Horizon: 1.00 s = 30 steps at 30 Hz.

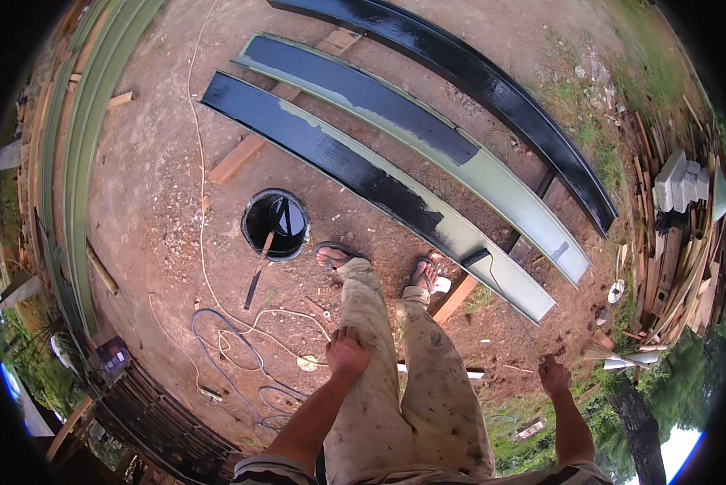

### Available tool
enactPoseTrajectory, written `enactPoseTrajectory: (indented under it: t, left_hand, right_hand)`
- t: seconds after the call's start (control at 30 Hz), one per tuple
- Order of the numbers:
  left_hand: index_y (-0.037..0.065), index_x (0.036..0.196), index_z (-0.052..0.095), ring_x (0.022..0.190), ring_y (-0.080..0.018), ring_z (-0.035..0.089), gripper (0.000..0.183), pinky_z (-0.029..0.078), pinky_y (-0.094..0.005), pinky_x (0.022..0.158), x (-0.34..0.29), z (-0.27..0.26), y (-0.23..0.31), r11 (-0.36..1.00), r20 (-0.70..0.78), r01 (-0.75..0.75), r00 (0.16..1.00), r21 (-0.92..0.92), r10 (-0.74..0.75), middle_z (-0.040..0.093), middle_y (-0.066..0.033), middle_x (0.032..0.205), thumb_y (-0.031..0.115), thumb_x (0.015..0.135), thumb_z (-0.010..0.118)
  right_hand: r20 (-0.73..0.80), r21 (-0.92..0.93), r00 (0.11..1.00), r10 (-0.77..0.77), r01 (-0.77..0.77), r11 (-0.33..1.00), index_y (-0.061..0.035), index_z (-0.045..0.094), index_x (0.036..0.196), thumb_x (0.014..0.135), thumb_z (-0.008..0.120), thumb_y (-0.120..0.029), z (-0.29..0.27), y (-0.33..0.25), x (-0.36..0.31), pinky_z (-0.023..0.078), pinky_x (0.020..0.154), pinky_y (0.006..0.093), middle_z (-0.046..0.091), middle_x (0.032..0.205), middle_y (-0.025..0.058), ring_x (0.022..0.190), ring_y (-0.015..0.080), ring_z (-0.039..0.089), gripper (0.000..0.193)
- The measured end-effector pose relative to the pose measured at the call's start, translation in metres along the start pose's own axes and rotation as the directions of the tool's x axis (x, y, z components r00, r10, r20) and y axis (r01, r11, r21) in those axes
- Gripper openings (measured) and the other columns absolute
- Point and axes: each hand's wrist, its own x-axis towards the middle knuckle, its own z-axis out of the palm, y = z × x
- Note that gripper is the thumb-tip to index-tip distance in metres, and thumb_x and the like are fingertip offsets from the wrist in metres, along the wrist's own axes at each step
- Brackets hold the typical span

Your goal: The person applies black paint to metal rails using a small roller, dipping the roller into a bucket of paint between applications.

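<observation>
My right hand [554, 377] is closed round the handle end of a paint roller, whose thin rod runs up and left. The black-coated roller head [476, 257] touches the nearest beam [508, 279], a long pale-green channel. Black paint, wet-looking, covers that beam's left part and ends in a ragged edge just left of the roller. My left hand [348, 352] rests on my left thigh with its fingers curled in, and no tool shows in it. By my left foot stands a round black tub [250, 230] holding dark paint and a stick with a wooden end [262, 257].
Beyond lie a partly blackened middle beam [533, 202] and a fully black far beam [476, 69], on timber supports [238, 158]. Hoses and cords [225, 331] loop over the dirt at left. Green beams [80, 162] line the left; scrap wood [674, 267] is piled at right.
</observation>
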Motion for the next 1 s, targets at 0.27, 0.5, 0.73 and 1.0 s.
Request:
enactPoseTrajectory:
  t: [0.27,0.5,0.73,1.0]
  left_hand:
    - [0.005,0.124,0.064,0.135,-0.0317,0.056,0.044,0.048,-0.0519,0.108,0.007,-0.005,-0.005,1.000,0.034,-0.002,0.999,0.004,0.002,0.065,-0.0128,0.134,0.032,0.090,0.064]
    - [0.007,0.126,0.064,0.136,-0.0314,0.055,0.043,0.047,-0.0515,0.110,0.010,-0.013,-0.010,1.000,0.039,0.021,0.999,-0.018,-0.020,0.064,-0.0128,0.138,0.031,0.090,0.062]
    - [0.007,0.127,0.064,0.136,-0.0317,0.056,0.043,0.047,-0.0516,0.110,0.019,-0.024,-0.010,1.000,0.054,0.014,0.998,-0.005,-0.014,0.064,-0.0126,0.136,0.030,0.090,0.062]
    - [0.006,0.127,0.064,0.135,-0.0317,0.057,0.045,0.047,-0.0512,0.109,0.021,-0.028,-0.007,0.999,0.037,-0.016,0.999,0.028,0.015,0.065,-0.0119,0.135,0.031,0.090,0.063]
  right_hand:
    - [-0.087,0.044,0.984,-0.158,0.163,0.986,-0.0186,0.057,0.126,0.100,0.068,-0.040,-0.036,-0.046,0.039,0.058,0.076,0.0598,0.076,0.087,0.0213,0.084,0.0462,0.074,0.035]
    - [-0.199,0.074,0.930,-0.309,0.328,0.942,-0.0181,0.057,0.128,0.098,0.070,-0.038,-0.050,-0.139,0.087,0.059,0.075,0.0568,0.076,0.086,0.0173,0.082,0.0424,0.075,0.038]
    - [-0.267,0.023,0.868,-0.418,0.440,0.898,-0.0126,0.055,0.136,0.100,0.067,-0.039,-0.092,-0.259,0.145,0.059,0.078,0.0579,0.076,0.095,0.0249,0.088,0.0459,0.074,0.046]
    - [-0.232,0.283,0.916,-0.327,0.386,0.878,-0.0126,0.059,0.129,0.097,0.071,-0.033,-0.075,-0.214,0.108,0.052,0.088,0.0622,0.074,0.113,0.0226,0.098,0.0478,0.072,0.040]
